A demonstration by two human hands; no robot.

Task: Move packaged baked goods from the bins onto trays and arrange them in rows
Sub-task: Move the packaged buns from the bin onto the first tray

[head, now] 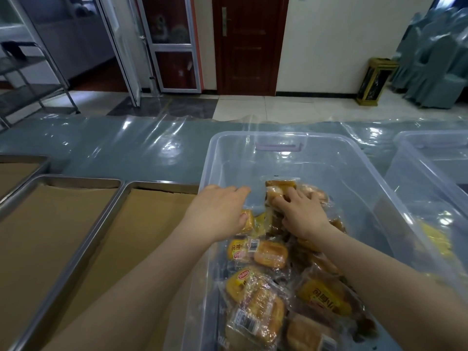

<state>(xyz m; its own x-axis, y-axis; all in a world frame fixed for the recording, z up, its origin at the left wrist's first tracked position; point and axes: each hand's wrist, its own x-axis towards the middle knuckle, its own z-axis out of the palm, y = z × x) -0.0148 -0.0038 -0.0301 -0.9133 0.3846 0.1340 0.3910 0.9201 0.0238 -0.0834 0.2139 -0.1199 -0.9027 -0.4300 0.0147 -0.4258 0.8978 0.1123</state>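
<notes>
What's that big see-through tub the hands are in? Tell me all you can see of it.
The tub is a large rectangular bin of clear plastic with rounded corners and a pale purple handle at its far end. Lidless, it stands on the film-covered table, beside a metal tray. Its near half holds wrapped buns. The left hand and right hand reach inside, the right curling over one wrapped bun.

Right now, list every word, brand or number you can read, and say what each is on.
"小面包", upside down, on the large yellow wrapper in the clear bin.
"面包", upside down, the rest covered, on the smaller yellow wrapper by the bin's left wall.
Red oval logo on a third wrapper: too blurred to read.
Barcode labels: digits too small to read.
Nothing else shows text.
</notes>
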